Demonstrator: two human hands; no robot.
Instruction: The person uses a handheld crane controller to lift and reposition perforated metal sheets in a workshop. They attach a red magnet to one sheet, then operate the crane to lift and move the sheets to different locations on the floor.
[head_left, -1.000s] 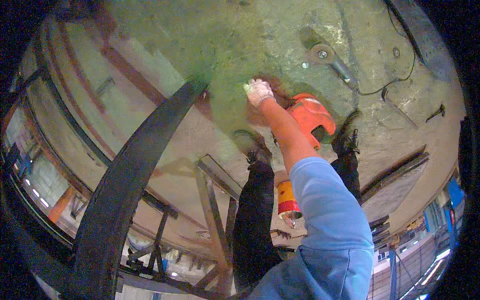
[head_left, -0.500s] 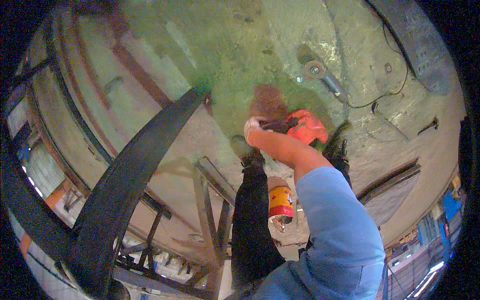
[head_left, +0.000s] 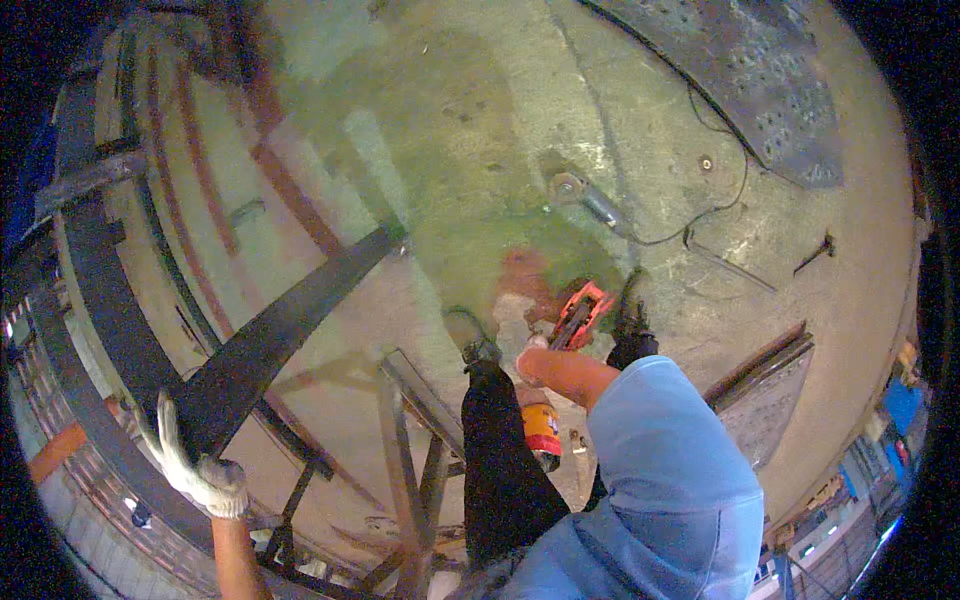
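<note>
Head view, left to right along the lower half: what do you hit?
Gloved left hand on the long dark steel bar → metal frame legs → dark trouser leg → orange tool at the right hand → blue sleeve → slanted metal plate.

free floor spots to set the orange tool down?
Bare concrete floor between the long black steel bar and the cable. Another patch right of the shoes, before the flat plate. Crowded: steel frame under the left hand; right hand holds the orange tool.
</note>
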